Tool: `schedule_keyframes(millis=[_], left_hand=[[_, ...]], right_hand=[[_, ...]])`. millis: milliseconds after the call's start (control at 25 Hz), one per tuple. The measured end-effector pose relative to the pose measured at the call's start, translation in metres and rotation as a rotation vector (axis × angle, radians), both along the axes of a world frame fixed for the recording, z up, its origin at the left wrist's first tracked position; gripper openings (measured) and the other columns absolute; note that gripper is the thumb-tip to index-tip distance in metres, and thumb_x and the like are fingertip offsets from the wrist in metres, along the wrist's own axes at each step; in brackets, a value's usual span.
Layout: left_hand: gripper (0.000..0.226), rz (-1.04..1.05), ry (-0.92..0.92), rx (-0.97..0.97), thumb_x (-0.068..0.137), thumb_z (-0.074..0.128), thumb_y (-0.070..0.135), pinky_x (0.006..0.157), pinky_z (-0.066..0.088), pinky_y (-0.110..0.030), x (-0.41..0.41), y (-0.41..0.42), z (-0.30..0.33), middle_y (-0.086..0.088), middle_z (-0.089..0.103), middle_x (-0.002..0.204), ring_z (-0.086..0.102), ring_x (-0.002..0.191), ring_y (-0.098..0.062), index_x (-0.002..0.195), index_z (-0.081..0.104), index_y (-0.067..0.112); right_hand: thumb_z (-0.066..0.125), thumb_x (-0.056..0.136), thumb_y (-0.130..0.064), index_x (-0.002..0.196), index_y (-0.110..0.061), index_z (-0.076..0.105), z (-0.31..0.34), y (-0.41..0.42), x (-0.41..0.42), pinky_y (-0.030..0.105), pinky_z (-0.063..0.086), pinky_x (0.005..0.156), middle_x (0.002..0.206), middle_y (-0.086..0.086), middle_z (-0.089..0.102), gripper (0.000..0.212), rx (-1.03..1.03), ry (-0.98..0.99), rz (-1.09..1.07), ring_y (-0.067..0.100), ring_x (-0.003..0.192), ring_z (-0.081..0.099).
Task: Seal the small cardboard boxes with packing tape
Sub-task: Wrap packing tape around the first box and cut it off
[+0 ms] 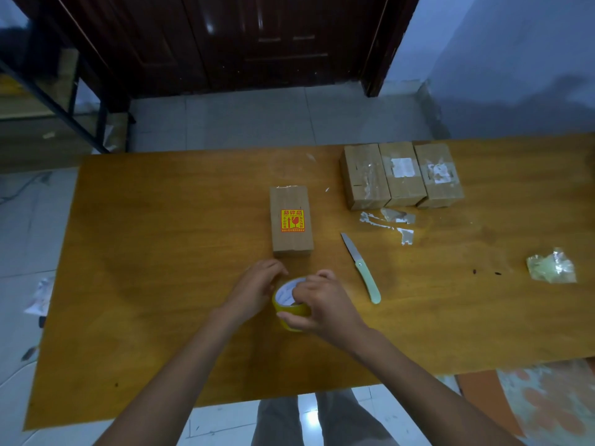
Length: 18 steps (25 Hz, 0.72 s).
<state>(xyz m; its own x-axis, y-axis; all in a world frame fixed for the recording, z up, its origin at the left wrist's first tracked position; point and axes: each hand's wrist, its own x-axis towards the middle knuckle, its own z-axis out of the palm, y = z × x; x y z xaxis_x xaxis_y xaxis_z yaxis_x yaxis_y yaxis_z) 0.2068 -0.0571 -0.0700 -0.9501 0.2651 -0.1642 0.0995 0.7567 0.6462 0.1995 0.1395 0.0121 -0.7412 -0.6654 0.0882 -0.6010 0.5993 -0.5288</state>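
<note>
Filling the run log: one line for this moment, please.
stage: readying tape | both hands hold yellow tape roll | brown cardboard box unheld | green-handled knife idle
</note>
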Motion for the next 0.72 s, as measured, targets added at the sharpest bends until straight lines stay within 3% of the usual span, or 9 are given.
schedule_keyframes(millis=[120,200,360,480,560,640,720], left_hand=[[0.022,0.003,0.020,-0.086,0.072,0.061,0.001,0.083,0.035,-0.035,-0.011,0.003,0.012,0.004,0.064,0.093,0.061,0.095,-0.021,0.086,0.063,0.018],[0.017,-0.067,0.019,-0.116,0.074,0.060,0.001,0.083,0.032,-0.034,-0.015,-0.001,0.019,0.002,0.062,0.086,0.060,0.089,-0.021,0.080,0.061,0.016],[0.014,-0.124,-0.190,0.145,0.070,0.057,0.004,0.070,0.050,-0.041,-0.012,-0.032,0.040,0.005,0.059,0.077,0.057,0.074,-0.016,0.077,0.059,0.016],[0.025,-0.151,-0.377,0.241,0.077,0.061,-0.005,0.062,0.047,-0.022,-0.014,-0.043,0.078,0.008,0.060,0.072,0.057,0.065,0.001,0.079,0.057,0.020],[0.024,-0.226,-0.558,0.282,0.084,0.065,-0.006,0.059,0.042,-0.012,-0.020,-0.049,0.104,0.010,0.063,0.068,0.056,0.061,0.005,0.086,0.058,0.017],[0.012,-0.304,-0.699,0.305,0.087,0.069,0.006,0.063,0.042,-0.015,-0.024,-0.057,0.125,0.011,0.067,0.071,0.057,0.067,0.002,0.091,0.062,0.015],[0.007,-0.381,-0.714,0.253,0.087,0.070,0.015,0.074,0.044,-0.020,-0.027,-0.059,0.135,0.005,0.068,0.083,0.058,0.079,-0.004,0.093,0.068,0.015]], right_hand=[[0.070,0.079,-0.046,0.065,-0.028,0.047,0.005,-0.002,0.003,0.028,0.033,0.075,0.062,-0.013,0.045,0.032,-0.023,0.012,0.011,0.004,0.064,0.037],[0.070,0.079,-0.044,0.067,-0.031,0.039,0.013,-0.003,0.004,0.030,0.035,0.074,0.063,-0.015,0.037,0.036,-0.069,0.000,0.005,0.002,0.063,0.033],[0.068,0.080,-0.045,0.062,-0.025,0.043,0.041,-0.001,-0.001,0.032,0.039,0.071,0.058,-0.012,0.039,0.037,-0.173,-0.132,-0.037,0.005,0.058,0.037],[0.066,0.079,-0.046,0.057,-0.032,0.036,0.076,-0.002,-0.009,0.019,0.033,0.060,0.054,-0.012,0.034,0.040,-0.280,-0.246,-0.070,0.006,0.053,0.035],[0.067,0.078,-0.045,0.055,-0.031,0.035,0.099,0.002,-0.018,0.021,0.028,0.050,0.053,-0.011,0.035,0.042,-0.343,-0.379,-0.111,0.003,0.051,0.034],[0.069,0.077,-0.044,0.054,-0.026,0.036,0.114,0.010,-0.023,0.022,0.025,0.047,0.053,-0.008,0.034,0.044,-0.395,-0.512,-0.133,0.005,0.049,0.033],[0.070,0.076,-0.043,0.055,-0.023,0.036,0.123,0.016,-0.023,0.019,0.026,0.047,0.054,-0.003,0.034,0.045,-0.434,-0.602,-0.138,0.007,0.049,0.033]])
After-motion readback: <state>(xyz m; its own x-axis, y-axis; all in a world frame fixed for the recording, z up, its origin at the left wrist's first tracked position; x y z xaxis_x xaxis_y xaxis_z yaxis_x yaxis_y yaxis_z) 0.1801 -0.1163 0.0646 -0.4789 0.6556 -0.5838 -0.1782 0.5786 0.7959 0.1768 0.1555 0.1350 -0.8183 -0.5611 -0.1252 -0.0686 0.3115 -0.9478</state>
